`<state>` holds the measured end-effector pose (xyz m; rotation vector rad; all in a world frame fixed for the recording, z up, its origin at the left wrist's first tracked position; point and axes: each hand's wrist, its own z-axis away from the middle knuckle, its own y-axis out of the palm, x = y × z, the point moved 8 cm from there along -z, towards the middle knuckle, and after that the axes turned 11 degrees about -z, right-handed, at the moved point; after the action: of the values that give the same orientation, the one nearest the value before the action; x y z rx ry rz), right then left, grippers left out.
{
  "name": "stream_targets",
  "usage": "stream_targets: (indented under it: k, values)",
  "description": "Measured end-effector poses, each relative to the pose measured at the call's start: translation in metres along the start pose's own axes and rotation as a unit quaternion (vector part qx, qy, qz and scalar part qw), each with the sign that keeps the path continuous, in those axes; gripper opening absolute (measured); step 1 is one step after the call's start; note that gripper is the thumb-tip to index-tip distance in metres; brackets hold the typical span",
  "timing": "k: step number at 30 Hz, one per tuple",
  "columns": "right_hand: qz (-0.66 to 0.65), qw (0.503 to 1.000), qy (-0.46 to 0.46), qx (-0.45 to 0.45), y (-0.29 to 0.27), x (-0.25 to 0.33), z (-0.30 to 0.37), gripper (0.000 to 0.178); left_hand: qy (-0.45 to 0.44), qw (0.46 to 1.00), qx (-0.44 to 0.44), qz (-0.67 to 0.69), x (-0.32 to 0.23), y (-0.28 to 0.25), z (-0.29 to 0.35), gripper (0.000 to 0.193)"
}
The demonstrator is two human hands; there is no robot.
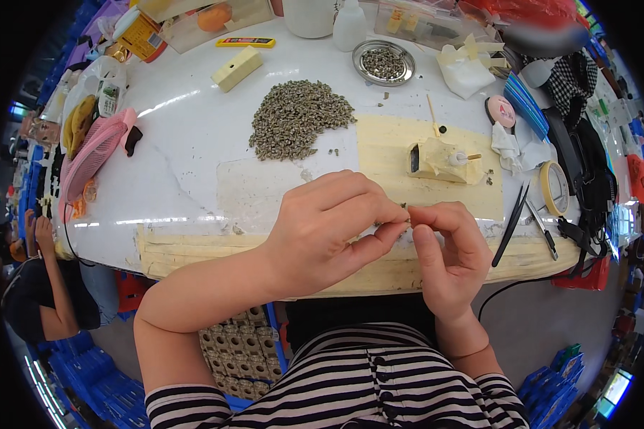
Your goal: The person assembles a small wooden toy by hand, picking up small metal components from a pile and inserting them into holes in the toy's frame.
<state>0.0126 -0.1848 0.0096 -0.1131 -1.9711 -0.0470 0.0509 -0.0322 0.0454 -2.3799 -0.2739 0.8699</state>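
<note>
My left hand [329,225] is closed in a pinch over the near edge of the table, thumb and forefinger pressed together. Its fingertips meet those of my right hand [451,250], whose fingers are curled in. A tiny greyish speck shows where the fingertips come together, but it is too small and too covered to name. Beyond my hands lies a big heap of small metal parts [297,118], with a few loose ones beside it. A block wrapped in cream tape [444,163], with a dark end and a thin stick in it, stands on a yellowish sheet [386,136].
Black tweezers [511,225], a craft knife [542,227] and a tape roll [554,187] lie at the right. A round metal dish [361,70] of small parts, a cream block [237,69] and a white bottle [350,27] stand far back. A pink mesh pouch [93,168] lies left.
</note>
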Motion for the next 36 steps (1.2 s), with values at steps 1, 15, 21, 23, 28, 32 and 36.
stream_targets:
  k: [1, 15, 21, 23, 28, 32, 36]
  values:
    - [-0.004, 1.0, 0.008, 0.002, 0.002, 0.0, -0.001, 0.015, 0.002, 1.0, 0.001, -0.001, 0.0, 0.0, 0.0, 0.024]
    - [0.024, 0.999, -0.033, 0.008, 0.0, 0.005, 0.0, 0.019, 0.011, 1.0, 0.001, -0.029, -0.002, 0.001, 0.0, 0.022]
    - [0.071, 0.994, -0.082, 0.018, 0.003, 0.013, -0.001, 0.024, -0.029, 0.999, 0.022, -0.03, 0.003, 0.001, 0.0, 0.02]
    - [0.07, 0.995, -0.074, 0.021, 0.004, 0.012, -0.001, 0.023, -0.011, 1.0, 0.012, -0.026, 0.001, 0.0, -0.001, 0.02]
    - [0.047, 0.997, -0.051, 0.019, 0.003, 0.008, -0.001, 0.023, 0.009, 1.0, 0.002, -0.018, -0.001, -0.001, -0.001, 0.021]
    - [0.031, 0.999, -0.03, 0.026, 0.004, 0.005, -0.003, 0.02, 0.019, 1.0, -0.002, -0.01, -0.002, 0.0, 0.0, 0.022]
    - [0.014, 1.0, -0.009, 0.014, 0.003, 0.003, -0.003, 0.016, 0.027, 0.999, 0.002, -0.029, -0.005, 0.0, 0.001, 0.023]
